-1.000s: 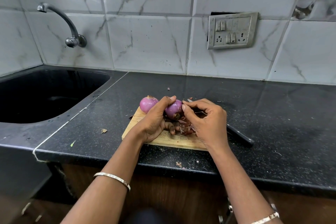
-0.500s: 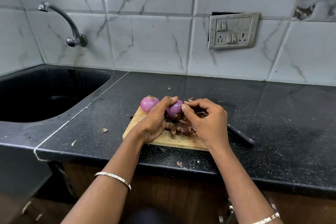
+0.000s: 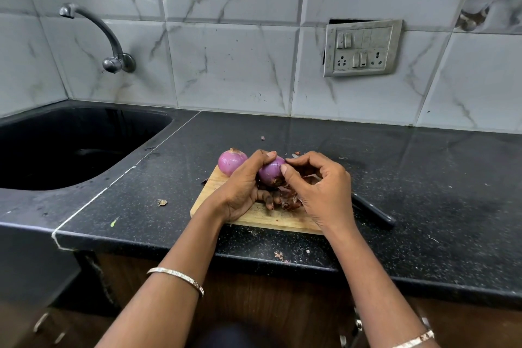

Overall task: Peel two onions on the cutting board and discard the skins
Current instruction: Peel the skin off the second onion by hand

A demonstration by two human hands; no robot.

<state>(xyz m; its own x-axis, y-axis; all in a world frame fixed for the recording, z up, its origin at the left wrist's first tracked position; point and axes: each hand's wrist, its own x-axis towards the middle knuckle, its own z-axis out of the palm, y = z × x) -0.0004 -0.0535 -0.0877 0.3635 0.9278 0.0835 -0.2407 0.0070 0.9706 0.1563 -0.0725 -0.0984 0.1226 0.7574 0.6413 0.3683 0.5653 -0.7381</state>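
A small wooden cutting board (image 3: 262, 219) lies on the black counter. A purple onion (image 3: 231, 161) rests at its far left corner. My left hand (image 3: 243, 192) grips a second purple onion (image 3: 270, 172) just above the board. My right hand (image 3: 319, 192) touches that onion with thumb and fingertips pinched at its right side. Under both hands lies a pile of dark reddish onion skins (image 3: 291, 200) on the board.
A knife with a black handle (image 3: 372, 213) lies to the right of the board, partly under my right hand. A black sink (image 3: 70, 147) with a wall tap (image 3: 113, 56) is at left. Skin scraps (image 3: 161, 202) dot the counter (image 3: 423, 178).
My right thumb has shifted slightly on the held onion. The onion and my left hand stay almost in place.
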